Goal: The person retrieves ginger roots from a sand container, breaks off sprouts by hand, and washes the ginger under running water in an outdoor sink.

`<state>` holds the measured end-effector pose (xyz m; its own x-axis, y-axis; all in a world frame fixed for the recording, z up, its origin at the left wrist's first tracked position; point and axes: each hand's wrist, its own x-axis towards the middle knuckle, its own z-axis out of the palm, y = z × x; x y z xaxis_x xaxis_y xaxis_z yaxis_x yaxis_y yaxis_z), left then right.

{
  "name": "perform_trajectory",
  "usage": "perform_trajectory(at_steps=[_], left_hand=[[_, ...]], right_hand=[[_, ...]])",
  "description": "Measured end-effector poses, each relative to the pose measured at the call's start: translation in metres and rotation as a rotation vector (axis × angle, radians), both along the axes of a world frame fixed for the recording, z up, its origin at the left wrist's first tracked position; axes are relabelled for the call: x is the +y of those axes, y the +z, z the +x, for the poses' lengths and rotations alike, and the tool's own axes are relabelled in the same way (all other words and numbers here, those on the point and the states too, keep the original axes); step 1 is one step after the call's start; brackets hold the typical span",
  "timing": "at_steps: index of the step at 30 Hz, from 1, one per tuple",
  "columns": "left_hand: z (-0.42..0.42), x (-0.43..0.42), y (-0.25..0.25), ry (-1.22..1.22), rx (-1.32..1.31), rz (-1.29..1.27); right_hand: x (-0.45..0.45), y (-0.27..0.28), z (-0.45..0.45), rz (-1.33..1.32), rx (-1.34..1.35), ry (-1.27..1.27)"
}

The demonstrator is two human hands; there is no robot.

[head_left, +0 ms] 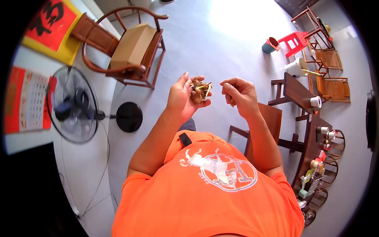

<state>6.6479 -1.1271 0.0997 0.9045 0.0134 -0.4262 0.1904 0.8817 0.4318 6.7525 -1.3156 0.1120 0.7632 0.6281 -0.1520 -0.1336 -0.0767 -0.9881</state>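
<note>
In the head view a small brown, knobbly bundle (197,96) with pale yellow strands, root-like in look, rests in my left hand (183,97). The fingers of that hand curl around its far side and underneath, and the palm faces up. To the right of it, apart from the bundle, my right hand (242,96) is held up with thumb and forefinger drawn together and the other fingers curled. Whether anything small sits in that pinch I cannot make out. Both hands are in the air in front of my orange shirt (158,197).
At the upper left a wooden armchair (154,50) holds a cardboard box (132,45). A standing fan (73,104) with a round black base (129,117) is on the left. On the right stand a long dark table (304,166) bearing cups, a bucket (270,46) and a red stool (294,42).
</note>
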Motion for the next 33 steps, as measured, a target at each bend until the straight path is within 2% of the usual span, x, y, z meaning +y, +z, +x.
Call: perform_trajectory(at_steps=[7, 17, 22, 25, 33], left_hand=[[0.206, 0.059, 0.015, -0.126, -0.007, 0.100], [0.499, 0.092, -0.009, -0.187, -0.032, 0.106], [0.640, 0.116, -0.001, -0.182, -0.085, 0.037], [0.715, 0.131, 0.013, -0.092, -0.049, -0.005], [0.921, 0.199, -0.014, -0.074, -0.107, -0.078]], right_hand=[[0.064, 0.036, 0.181, -0.085, -0.155, -0.045], [0.111, 0.007, 0.461, -0.143, -0.253, -0.028], [0.142, 0.025, 0.609, 0.023, -0.112, -0.005], [0.164, 0.042, 0.690, 0.062, -0.035, -0.037], [0.227, 0.004, 0.902, 0.132, 0.018, -0.069]])
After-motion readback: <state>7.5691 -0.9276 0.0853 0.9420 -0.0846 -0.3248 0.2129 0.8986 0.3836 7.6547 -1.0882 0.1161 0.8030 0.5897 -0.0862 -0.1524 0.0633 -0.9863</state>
